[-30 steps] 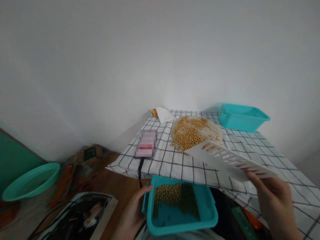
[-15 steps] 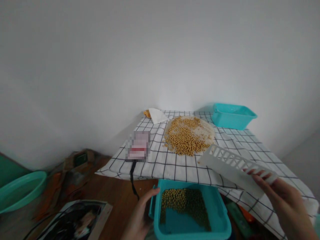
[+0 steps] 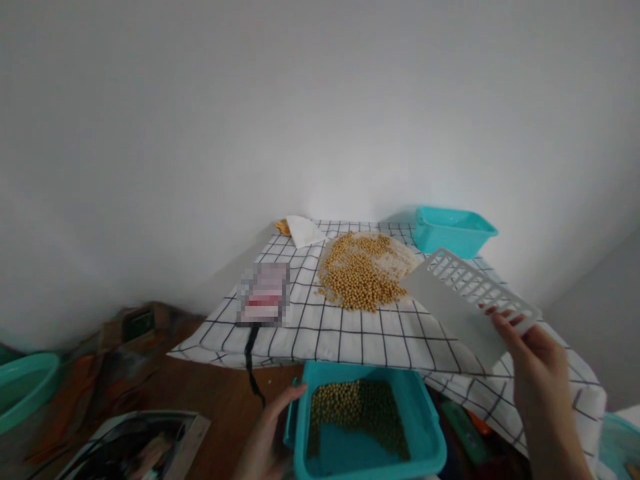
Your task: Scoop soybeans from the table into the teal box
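Note:
My left hand (image 3: 270, 430) grips the left side of a teal plastic bin (image 3: 436, 427), thumb at its rim. The bin sits just below the table's front edge and has round beans (image 3: 337, 403) in it, partly in shadow. In my right hand (image 3: 540, 373) is a white plastic board (image 3: 453, 313) with a slotted edge, tilted above the tablecloth. Its far corner is by the right side of a spread of yellow soybeans (image 3: 360, 280), which lie partly on a pale round patch. I cannot tell whether that corner touches the cloth.
A second teal bin (image 3: 450, 237) stands at the table's back right. On the white checked tablecloth (image 3: 305, 340) are a blurred-out pinkish object (image 3: 265, 293) with a black strap, and a white cloth (image 3: 303, 231). A green basin (image 3: 30, 387) and an open box (image 3: 195, 433) are at lower left.
My right hand has raised and tilted the white board, so more of its face shows. The view has turned slightly right. My left hand stays on the bin.

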Demonstrator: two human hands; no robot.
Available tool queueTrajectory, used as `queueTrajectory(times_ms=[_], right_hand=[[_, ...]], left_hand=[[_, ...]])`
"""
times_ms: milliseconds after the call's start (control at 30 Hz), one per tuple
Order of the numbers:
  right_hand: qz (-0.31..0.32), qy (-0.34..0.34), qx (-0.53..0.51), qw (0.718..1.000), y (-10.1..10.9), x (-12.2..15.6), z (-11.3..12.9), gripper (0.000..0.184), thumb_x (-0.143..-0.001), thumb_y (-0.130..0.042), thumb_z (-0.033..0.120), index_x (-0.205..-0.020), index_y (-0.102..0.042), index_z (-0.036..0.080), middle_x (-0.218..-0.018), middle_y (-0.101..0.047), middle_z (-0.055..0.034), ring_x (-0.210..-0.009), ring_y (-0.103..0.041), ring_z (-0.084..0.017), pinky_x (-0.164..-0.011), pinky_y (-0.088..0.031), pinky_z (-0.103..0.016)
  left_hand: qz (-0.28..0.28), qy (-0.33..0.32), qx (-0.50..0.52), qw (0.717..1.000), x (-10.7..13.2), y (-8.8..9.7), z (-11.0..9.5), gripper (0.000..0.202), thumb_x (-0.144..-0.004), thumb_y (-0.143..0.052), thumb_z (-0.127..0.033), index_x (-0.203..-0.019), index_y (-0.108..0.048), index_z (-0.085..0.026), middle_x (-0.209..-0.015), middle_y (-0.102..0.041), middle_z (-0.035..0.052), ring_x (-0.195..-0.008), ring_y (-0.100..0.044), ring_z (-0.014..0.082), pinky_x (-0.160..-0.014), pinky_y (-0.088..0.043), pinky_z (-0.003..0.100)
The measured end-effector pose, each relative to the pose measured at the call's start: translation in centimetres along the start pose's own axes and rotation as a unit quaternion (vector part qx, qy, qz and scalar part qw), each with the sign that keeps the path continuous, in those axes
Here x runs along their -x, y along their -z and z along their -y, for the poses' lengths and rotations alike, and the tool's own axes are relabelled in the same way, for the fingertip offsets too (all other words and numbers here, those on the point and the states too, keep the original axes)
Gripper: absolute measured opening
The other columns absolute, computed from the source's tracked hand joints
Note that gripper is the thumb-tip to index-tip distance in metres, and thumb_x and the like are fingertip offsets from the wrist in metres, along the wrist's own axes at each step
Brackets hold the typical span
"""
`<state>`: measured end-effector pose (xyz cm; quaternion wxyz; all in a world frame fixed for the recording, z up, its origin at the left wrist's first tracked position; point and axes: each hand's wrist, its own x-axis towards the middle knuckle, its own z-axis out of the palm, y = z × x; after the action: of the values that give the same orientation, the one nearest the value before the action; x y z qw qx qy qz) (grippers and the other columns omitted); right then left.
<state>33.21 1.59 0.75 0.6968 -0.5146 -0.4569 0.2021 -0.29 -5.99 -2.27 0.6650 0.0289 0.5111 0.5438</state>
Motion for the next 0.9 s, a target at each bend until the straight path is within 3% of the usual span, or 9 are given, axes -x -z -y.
queueTrajectory(times_ms=[167,233,333,467,567,700,900], right_hand=[[0.018,0.022,0.038,0.999,-1.9,-1.1,-0.8,0.025,-0.076,-0.068,0.041,-0.083,-0.071,0.018,-0.09,-0.073,-0.0083,-0.092,-0.065,-0.029,-0.083,-0.048,-0.042],[0.042,0.023,0.06,0.997,-2.4,-1.2,-1.0,0.027,-0.078,-0.066,0.043,-0.085,-0.071,0.018,-0.089,-0.073,-0.0075,-0.089,-0.065,-0.028,-0.079,-0.048,-0.039],[0.065,0.013,0.077,0.995,-3.2,-1.2,-1.2,0.029,-0.078,-0.066,0.044,-0.089,-0.071,0.017,-0.09,-0.073,-0.0066,-0.087,-0.065,-0.027,-0.076,-0.048,-0.036],[0.088,-0.014,0.05,0.995,-4.1,-1.0,-1.3,0.03,-0.077,-0.067,0.044,-0.089,-0.072,0.017,-0.087,-0.072,-0.0057,-0.084,-0.065,-0.026,-0.072,-0.048,-0.034],[0.114,-0.02,0.047,0.992,-4.4,-0.7,-1.0,0.029,-0.079,-0.066,0.044,-0.089,-0.072,0.018,-0.086,-0.072,-0.0046,-0.084,-0.064,-0.025,-0.07,-0.047,-0.031],[0.154,-0.013,0.081,0.985,-4.4,-0.2,-0.2,0.03,-0.08,-0.064,0.045,-0.089,-0.072,0.018,-0.083,-0.072,-0.0045,-0.082,-0.063,-0.025,-0.068,-0.045,-0.031],[0.178,-0.015,0.08,0.981,-3.7,0.6,0.6,0.026,-0.08,-0.065,0.044,-0.087,-0.072,0.019,-0.084,-0.073,-0.005,-0.084,-0.064,-0.026,-0.074,-0.046,-0.033]], left_hand=[[0.027,-0.014,-0.036,0.999,-0.9,1.9,0.7,0.01,-0.065,-0.076,-0.027,-0.071,-0.078,-0.019,-0.077,-0.082,0.0077,-0.093,-0.072,0.0306,-0.078,-0.057,0.035],[0.041,-0.052,-0.039,0.997,-1.5,2.8,1.0,0.019,-0.065,-0.075,-0.027,-0.083,-0.078,-0.02,-0.091,-0.082,0.0072,-0.104,-0.068,0.031,-0.08,-0.057,0.035],[0.029,-0.029,-0.034,0.999,-1.8,3.0,1.0,0.018,-0.068,-0.073,-0.031,-0.08,-0.077,-0.019,-0.086,-0.082,0.009,-0.104,-0.068,0.0334,-0.083,-0.056,0.04],[0.006,0.013,-0.02,1.0,-0.9,1.7,0.5,0.014,-0.065,-0.075,-0.029,-0.073,-0.077,-0.017,-0.077,-0.082,0.0087,-0.099,-0.071,0.0334,-0.085,-0.056,0.041],[0.019,0.017,-0.003,1.0,-0.8,1.4,0.5,0.012,-0.066,-0.075,-0.026,-0.073,-0.077,-0.016,-0.072,-0.082,0.008,-0.092,-0.073,0.0324,-0.082,-0.058,0.04],[0.035,0.016,0.005,0.999,-1.4,2.1,0.8,0.009,-0.07,-0.073,-0.024,-0.074,-0.076,-0.017,-0.072,-0.082,0.0073,-0.086,-0.075,0.0302,-0.078,-0.059,0.039],[0.012,0.024,0.012,1.0,-1.7,1.7,0.8,0.004,-0.07,-0.072,-0.021,-0.068,-0.075,-0.018,-0.064,-0.081,0.0063,-0.08,-0.075,0.0294,-0.076,-0.059,0.038]])
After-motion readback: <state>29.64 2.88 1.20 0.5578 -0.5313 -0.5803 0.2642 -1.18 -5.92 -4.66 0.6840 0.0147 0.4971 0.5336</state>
